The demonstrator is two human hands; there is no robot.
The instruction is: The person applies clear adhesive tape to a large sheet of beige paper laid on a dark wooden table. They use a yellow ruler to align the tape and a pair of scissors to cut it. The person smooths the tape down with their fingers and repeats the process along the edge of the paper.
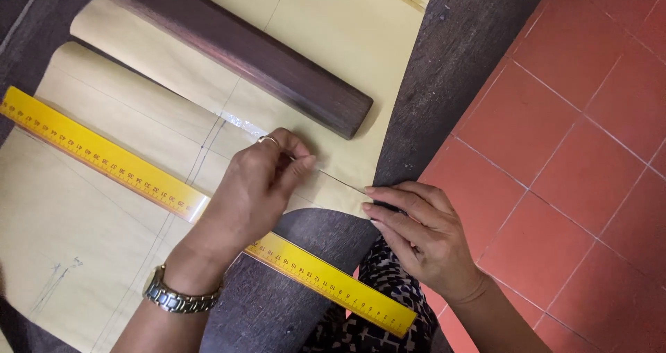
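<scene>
My left hand (257, 179), with a wristwatch and a ring, pinches one end of a thin clear strip (340, 181) just above a sheet of yellow pattern paper (104, 221). The strip runs taut to my right hand (423, 235), whose fingertips hold its other end at the paper's near corner edge. A long yellow ruler (90, 152) lies diagonally across the paper and passes under my left wrist. Pencil lines cross the paper, and a shiny piece of clear tape (239, 123) is stuck on a seam beyond my left hand.
A dark wooden bar (257, 55) lies across the paper behind my hands. The paper rests on a dark table (451, 55) with a curved near edge. Red floor tiles (590, 152) fill the right side. Patterned clothing (374, 283) shows below the ruler.
</scene>
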